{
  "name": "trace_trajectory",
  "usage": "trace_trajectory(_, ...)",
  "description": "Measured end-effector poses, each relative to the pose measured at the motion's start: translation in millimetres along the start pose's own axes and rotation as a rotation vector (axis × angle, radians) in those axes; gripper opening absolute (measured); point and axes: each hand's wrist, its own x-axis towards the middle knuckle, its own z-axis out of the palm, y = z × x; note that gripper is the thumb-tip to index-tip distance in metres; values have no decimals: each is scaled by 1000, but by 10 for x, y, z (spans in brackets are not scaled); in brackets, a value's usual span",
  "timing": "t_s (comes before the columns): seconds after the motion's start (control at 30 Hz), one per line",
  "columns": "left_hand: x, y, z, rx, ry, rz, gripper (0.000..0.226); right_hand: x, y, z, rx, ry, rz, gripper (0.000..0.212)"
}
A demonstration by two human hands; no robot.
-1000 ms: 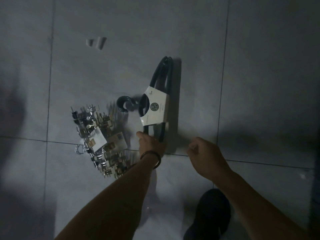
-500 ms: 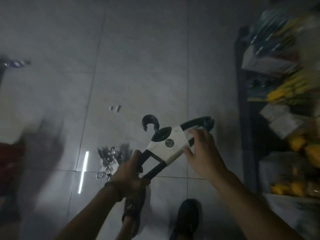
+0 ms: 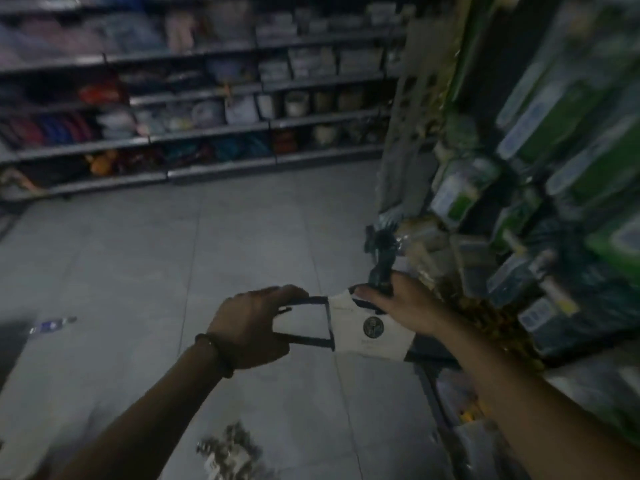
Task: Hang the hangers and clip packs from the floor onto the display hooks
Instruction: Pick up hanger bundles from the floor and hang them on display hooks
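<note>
A pack of dark hangers (image 3: pixel 367 327) with a white paper band is held in the air at waist height, its hook end pointing up and right toward the display rack (image 3: pixel 512 216). My left hand (image 3: pixel 249 327) grips the pack's dark bars at its left end. My right hand (image 3: pixel 405 303) holds the neck just below the hook. On the floor at the bottom lies a blurred heap of metal clip packs (image 3: pixel 228 452).
The display rack on the right is crowded with hanging green and white packets (image 3: pixel 568 133). Long shelves of household goods (image 3: pixel 207 109) run across the back. A small bottle (image 3: pixel 52 323) lies on the grey tiled floor at the left.
The hanger pack was lifted off the floor by both hands. My view swung up from the tiles to the aisle and rack, and the pack now points at the rack.
</note>
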Motion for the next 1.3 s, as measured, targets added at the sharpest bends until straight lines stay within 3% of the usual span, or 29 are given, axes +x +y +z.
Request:
trace_trajectory(0.07, 11, 216, -138, -42, 299, -128, 85, -390, -108, -158, 44, 196, 45, 77)
trace_trajectory(0.13, -50, 457, -215, -440, 468, -345, 85, -834, -239, -250, 116, 404, 73, 65)
trace_trajectory(0.2, -97, 817, -301, -1099, 283, -445, 74, -1297, -405, -287, 222, 578, 109, 57)
trace_trajectory(0.27, -168, 1195, -390, -1400, 17, -348, 67, -1708, -575, -294, 315, 666, 181, 65)
trace_trajectory(0.37, -279, 1757, -637, -1400, -16, -84, 50, -2316, -733, -348, 353, 738, 275, 86)
trace_trajectory(0.5, -450, 2481, -952, -1201, -41, 167, 26, -3315, -792, -623, 216, 768, 471, 94)
trace_trajectory(0.6, -755, 3107, -1149, -1068, -91, 352, 28, -4251, -779, -887, 5, 797, 578, 66)
trace_trajectory(0.7, -1129, 3797, -1272, -961, -144, 521, 47, -5224, -878, -1213, -250, 924, 634, 52)
trace_trajectory(0.77, -1416, 4308, -1321, -909, -188, 621, 41, -5841, -983, -1460, -385, 1000, 620, 47)
trace_trajectory(0.9, -2225, 5431, -1395, -878, -283, 848, 31, -7018, -1066, -1747, -375, 1130, 558, 41)
trace_trajectory(1.07, -3552, 6799, -1496, -994, -372, 1122, 17, -8607, -962, -1823, -478, 1269, 745, 37)
trace_trajectory(1.2, -4413, 7793, -1459, -980, -380, 1264, 19, -9900, -944, -1847, -678, 1309, 984, 25)
trace_trajectory(1.3, -4994, 8445, -1495, -850, -366, 1439, 42, -10740, -1032, -1854, -665, 1309, 1036, 17)
